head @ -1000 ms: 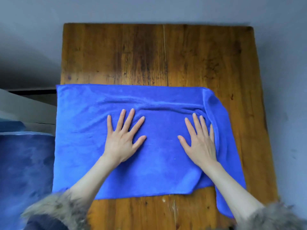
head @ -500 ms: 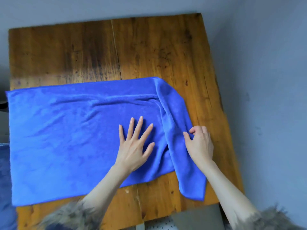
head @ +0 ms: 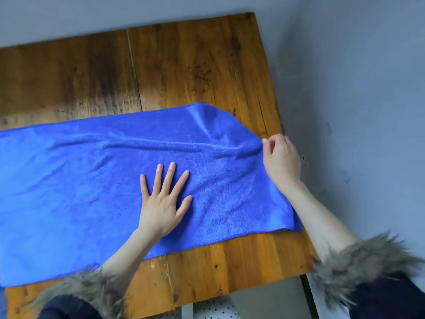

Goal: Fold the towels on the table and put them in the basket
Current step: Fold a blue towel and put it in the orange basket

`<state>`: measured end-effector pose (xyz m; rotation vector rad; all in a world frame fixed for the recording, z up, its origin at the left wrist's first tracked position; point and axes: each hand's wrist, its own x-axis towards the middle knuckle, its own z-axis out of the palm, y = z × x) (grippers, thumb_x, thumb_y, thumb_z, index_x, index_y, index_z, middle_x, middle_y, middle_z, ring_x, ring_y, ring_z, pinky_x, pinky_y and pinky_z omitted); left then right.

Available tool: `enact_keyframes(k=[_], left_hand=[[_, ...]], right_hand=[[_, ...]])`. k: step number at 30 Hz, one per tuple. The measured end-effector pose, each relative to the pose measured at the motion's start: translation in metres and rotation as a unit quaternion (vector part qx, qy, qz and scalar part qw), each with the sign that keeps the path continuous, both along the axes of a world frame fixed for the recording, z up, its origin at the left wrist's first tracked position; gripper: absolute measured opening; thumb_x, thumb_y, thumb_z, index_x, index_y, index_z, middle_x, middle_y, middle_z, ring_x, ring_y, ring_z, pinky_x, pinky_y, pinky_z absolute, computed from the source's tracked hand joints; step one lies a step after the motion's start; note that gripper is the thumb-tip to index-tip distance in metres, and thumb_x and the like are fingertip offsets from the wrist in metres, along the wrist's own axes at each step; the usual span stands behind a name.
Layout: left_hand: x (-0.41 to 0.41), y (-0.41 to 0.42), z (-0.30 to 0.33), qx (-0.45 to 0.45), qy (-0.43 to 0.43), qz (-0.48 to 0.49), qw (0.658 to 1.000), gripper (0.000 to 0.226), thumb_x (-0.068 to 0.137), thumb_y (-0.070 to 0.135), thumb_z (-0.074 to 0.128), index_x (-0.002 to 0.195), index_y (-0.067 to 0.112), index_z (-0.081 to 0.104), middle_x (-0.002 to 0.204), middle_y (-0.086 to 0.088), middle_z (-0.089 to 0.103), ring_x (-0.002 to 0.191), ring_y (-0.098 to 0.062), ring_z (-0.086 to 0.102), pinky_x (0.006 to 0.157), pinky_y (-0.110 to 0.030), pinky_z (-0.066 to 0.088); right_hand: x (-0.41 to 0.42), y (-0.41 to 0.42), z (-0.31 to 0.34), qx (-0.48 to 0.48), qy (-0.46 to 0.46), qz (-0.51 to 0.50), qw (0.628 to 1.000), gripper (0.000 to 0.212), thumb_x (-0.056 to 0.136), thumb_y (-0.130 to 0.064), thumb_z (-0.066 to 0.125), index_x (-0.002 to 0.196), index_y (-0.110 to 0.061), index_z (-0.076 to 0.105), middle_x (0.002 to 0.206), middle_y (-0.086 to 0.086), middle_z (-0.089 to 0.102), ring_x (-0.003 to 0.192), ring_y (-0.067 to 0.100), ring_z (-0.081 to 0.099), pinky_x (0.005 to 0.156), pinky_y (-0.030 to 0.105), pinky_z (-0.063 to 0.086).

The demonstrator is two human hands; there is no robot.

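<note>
- One blue towel lies spread across your wooden table, reaching its right edge, so the cloth is flat for folding.
- Your left hand presses it with fingers straight and splayed, likely to anchor it.
- Your right hand pinches the right edge, fingers curled, probably tugging out wrinkles.
- No basket shows; fur cuffs hang close over the near table edge.

Soft, even daylight; faint shadows, slight wide-angle edge distortion.
</note>
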<state>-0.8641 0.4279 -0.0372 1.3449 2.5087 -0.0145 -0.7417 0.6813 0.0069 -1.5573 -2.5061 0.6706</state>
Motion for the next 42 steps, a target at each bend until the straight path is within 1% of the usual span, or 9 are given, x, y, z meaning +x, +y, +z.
enact_keyframes(k=[6, 14, 20, 22, 25, 31, 36, 39, 42], left_hand=[[-0.004, 0.031, 0.005, 0.102, 0.009, 0.017, 0.995, 0.051, 0.088, 0.036, 0.037, 0.136, 0.021, 0.042, 0.15, -0.016, 0.03, 0.141, -0.034, 0.022, 0.109, -0.064, 0.006], [-0.009, 0.057, -0.006, 0.045, 0.034, 0.014, 0.998, 0.055, 0.09, 0.04, 0.03, 0.143, 0.024, 0.036, 0.153, -0.011, 0.026, 0.142, -0.033, 0.022, 0.11, -0.065, 0.012], [-0.008, 0.058, -0.008, 0.053, 0.04, 0.015, 0.998, 0.056, 0.09, 0.041, 0.032, 0.144, 0.026, 0.034, 0.154, -0.01, 0.026, 0.142, -0.032, 0.021, 0.11, -0.064, 0.012], [-0.009, 0.057, -0.009, 0.054, 0.043, 0.014, 0.998, 0.056, 0.09, 0.041, 0.032, 0.144, 0.027, 0.033, 0.154, -0.009, 0.025, 0.143, -0.031, 0.02, 0.111, -0.063, 0.011], [-0.009, 0.057, -0.01, 0.053, 0.046, 0.017, 0.997, 0.056, 0.091, 0.042, 0.032, 0.145, 0.028, 0.032, 0.155, -0.008, 0.024, 0.143, -0.03, 0.018, 0.112, -0.062, 0.01], [-0.01, 0.056, -0.012, 0.058, 0.044, 0.019, 0.997, 0.056, 0.091, 0.042, 0.033, 0.145, 0.028, 0.031, 0.155, -0.008, 0.022, 0.144, -0.029, 0.016, 0.112, -0.061, 0.009], [-0.009, 0.056, -0.011, 0.06, 0.044, 0.021, 0.997, 0.056, 0.09, 0.041, 0.034, 0.144, 0.027, 0.034, 0.155, -0.008, 0.024, 0.143, -0.03, 0.018, 0.113, -0.061, 0.009], [-0.009, 0.057, -0.01, 0.066, 0.043, 0.023, 0.997, 0.056, 0.089, 0.04, 0.034, 0.143, 0.027, 0.035, 0.154, -0.009, 0.026, 0.143, -0.03, 0.019, 0.112, -0.061, 0.009], [-0.009, 0.058, -0.01, 0.065, 0.044, 0.025, 0.997, 0.056, 0.089, 0.041, 0.034, 0.144, 0.028, 0.034, 0.154, -0.008, 0.026, 0.143, -0.03, 0.019, 0.113, -0.061, 0.009]], right_hand=[[-0.013, 0.009, -0.015, -0.135, -0.033, -0.02, 0.99, 0.032, 0.091, -0.027, 0.057, 0.118, -0.01, 0.054, 0.112, 0.01, 0.061, 0.105, 0.031, 0.055, 0.081, 0.035, 0.042], [-0.015, -0.043, 0.006, -0.065, 0.049, 0.247, 0.966, 0.021, 0.089, -0.027, 0.059, 0.099, -0.011, 0.069, 0.094, 0.007, 0.062, 0.086, 0.027, 0.059, 0.074, 0.036, 0.046], [-0.03, -0.014, -0.003, -0.227, 0.073, -0.004, 0.971, 0.019, 0.09, -0.023, 0.058, 0.104, -0.011, 0.056, 0.081, 0.003, 0.061, 0.069, 0.026, 0.063, 0.056, 0.032, 0.053], [-0.036, -0.006, -0.008, -0.205, -0.049, 0.05, 0.976, 0.042, 0.083, -0.038, 0.065, 0.115, -0.015, 0.052, 0.1, 0.001, 0.059, 0.093, 0.025, 0.059, 0.074, 0.031, 0.047], [-0.045, -0.007, -0.01, -0.17, -0.077, 0.146, 0.971, 0.036, 0.081, -0.041, 0.066, 0.104, -0.014, 0.06, 0.112, 0.005, 0.053, 0.109, 0.025, 0.048, 0.087, 0.033, 0.04], [-0.044, 0.005, 0.01, -0.188, 0.058, 0.038, 0.98, 0.017, 0.082, -0.028, 0.067, 0.081, -0.015, 0.056, 0.073, -0.01, 0.054, 0.073, 0.015, 0.053, 0.066, 0.025, 0.036], [-0.039, 0.028, 0.033, -0.095, 0.124, -0.039, 0.987, 0.009, 0.082, -0.017, 0.063, 0.079, -0.018, 0.054, 0.069, -0.016, 0.052, 0.064, 0.005, 0.051, 0.057, 0.009, 0.033], [-0.037, 0.028, 0.039, 0.064, 0.135, 0.022, 0.989, 0.009, 0.085, -0.012, 0.059, 0.093, -0.009, 0.061, 0.093, 0.001, 0.058, 0.083, 0.022, 0.056, 0.07, 0.019, 0.036], [-0.038, 0.02, 0.03, -0.016, 0.05, 0.181, 0.982, 0.02, 0.09, -0.019, 0.057, 0.106, -0.009, 0.065, 0.109, 0.004, 0.06, 0.088, 0.021, 0.058, 0.08, 0.033, 0.045]])
